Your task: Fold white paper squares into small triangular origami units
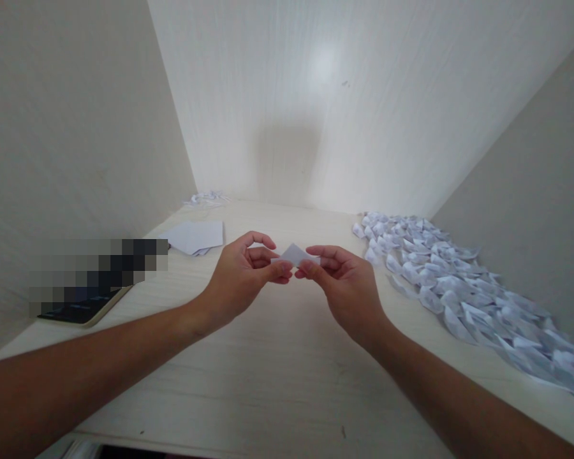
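Observation:
A small folded piece of white paper (pixel 294 254) is held above the middle of the table, with a pointed peak at its top and narrow ends to both sides. My left hand (pixel 242 271) pinches its left part between thumb and fingers, the index finger arched above. On the other side, my right hand (pixel 347 280) grips the right part the same way. Both thumbs press near the paper's lower edge, close to each other. The fingers hide much of its two ends.
Many small folded white papers (pixel 433 274) lie heaped along the right wall. To the left are a stack of white paper sheets (pixel 198 236) and a phone-like dark device (pixel 83 309), partly blurred out. Thin paper scraps (pixel 208 198) lie in the back left corner. Pale walls enclose the table (pixel 268 382).

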A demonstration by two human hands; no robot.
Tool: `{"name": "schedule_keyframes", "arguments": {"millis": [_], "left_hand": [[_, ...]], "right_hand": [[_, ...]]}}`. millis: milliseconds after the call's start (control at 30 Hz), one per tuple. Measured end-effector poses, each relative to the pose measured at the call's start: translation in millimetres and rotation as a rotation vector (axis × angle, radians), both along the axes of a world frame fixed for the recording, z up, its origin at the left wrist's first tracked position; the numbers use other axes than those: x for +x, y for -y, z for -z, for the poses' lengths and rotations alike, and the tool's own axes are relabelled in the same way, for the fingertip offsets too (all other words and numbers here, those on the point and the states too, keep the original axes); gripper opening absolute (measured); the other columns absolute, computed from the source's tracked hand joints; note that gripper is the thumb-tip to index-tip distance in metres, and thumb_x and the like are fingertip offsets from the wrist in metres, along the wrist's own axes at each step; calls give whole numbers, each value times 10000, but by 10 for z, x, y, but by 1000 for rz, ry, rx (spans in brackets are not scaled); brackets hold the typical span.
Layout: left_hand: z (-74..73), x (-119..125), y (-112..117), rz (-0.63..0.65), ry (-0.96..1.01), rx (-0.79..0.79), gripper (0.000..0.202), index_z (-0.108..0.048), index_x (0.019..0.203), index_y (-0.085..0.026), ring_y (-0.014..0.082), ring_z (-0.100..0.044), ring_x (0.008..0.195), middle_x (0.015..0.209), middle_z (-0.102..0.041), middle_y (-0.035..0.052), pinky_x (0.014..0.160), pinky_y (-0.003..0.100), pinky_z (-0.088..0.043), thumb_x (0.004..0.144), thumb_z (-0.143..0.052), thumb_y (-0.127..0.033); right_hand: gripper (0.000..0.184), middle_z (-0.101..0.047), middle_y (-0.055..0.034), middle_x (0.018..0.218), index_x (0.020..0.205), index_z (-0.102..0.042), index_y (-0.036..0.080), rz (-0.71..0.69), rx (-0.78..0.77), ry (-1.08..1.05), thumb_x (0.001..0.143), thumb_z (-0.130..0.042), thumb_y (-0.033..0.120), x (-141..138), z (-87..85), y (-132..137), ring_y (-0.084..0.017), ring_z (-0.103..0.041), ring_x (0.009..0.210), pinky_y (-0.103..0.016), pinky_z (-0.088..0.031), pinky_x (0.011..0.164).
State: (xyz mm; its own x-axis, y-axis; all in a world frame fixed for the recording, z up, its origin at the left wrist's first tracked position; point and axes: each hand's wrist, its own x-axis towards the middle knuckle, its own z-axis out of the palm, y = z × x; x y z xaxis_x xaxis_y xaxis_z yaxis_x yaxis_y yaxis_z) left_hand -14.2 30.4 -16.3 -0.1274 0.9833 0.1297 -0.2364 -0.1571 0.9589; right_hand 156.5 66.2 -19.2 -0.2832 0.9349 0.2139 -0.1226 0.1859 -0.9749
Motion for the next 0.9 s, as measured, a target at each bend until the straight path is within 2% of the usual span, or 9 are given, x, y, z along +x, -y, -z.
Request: {"name": "schedule_keyframes", "arguments": {"millis": [200, 333, 467, 567, 700, 800, 900], "left_hand": [[24, 1, -10, -31, 90, 43, 450, -514, 817, -178, 157, -725, 601, 660, -734, -10, 660, 311, -639, 632, -920, -234], [23, 28, 28, -79, 148, 89, 418, -508, 796, -183, 176, -758, 703, 750, -749, -13, 719, 337, -654, 679, -902, -255], [17, 74, 86, -160, 101, 120, 338, -570, 737, -166, 197, -767, 730, 826, -755, 10, 658, 321, -660, 705, -885, -283], [-8, 113, 106, -202, 121, 127, 282, -627, 737, -160, 194, -769, 738, 825, -764, 17, 681, 320, -662, 699, -886, -265], [-165, 147, 140, -201, 189, 124, 323, -630, 805, -166, 205, -775, 739, 721, -757, -1, 708, 331, -657, 663, -906, -258], [-327, 157, 216, -164, 165, 144, 386, -590, 838, -178, 229, -776, 730, 677, -744, -7, 621, 301, -637, 650, -911, -282], [-415, 218, 334, -144, 146, 191, 371, -566, 804, -175, 212, -763, 702, 677, -725, -10, 568, 267, -613, 674, -894, -288]], "right_hand": [[359, -801, -50, 784, 977, -647, 216, -41, 24, -10, 752, -833, 424, 24, -18, -30, -225, -769, 796, -372, -584, 769], [351, -793, -36, 757, 956, -574, 236, -26, 75, -24, 780, -814, 424, 19, -12, -14, -214, -758, 770, -344, -563, 723], [390, -723, 17, 680, 804, -468, 254, 80, 157, -122, 771, -832, 388, -41, 18, 29, -200, -744, 713, -337, -564, 710], [365, -690, 12, 702, 728, -489, 241, 193, 223, -169, 767, -837, 344, -103, 9, 56, -184, -723, 718, -343, -567, 739], [265, -706, 7, 712, 774, -573, 232, 256, 228, -216, 771, -828, 304, -134, -116, 110, -169, -700, 716, -340, -556, 750], [278, -727, 15, 696, 827, -558, 237, 252, 195, -243, 769, -823, 299, -127, -229, 227, -175, -708, 721, -351, -545, 779], [284, -729, 30, 689, 876, -540, 242, 277, 168, -328, 783, -801, 308, -146, -280, 417, -186, -724, 750, -376, -539, 835]]}}
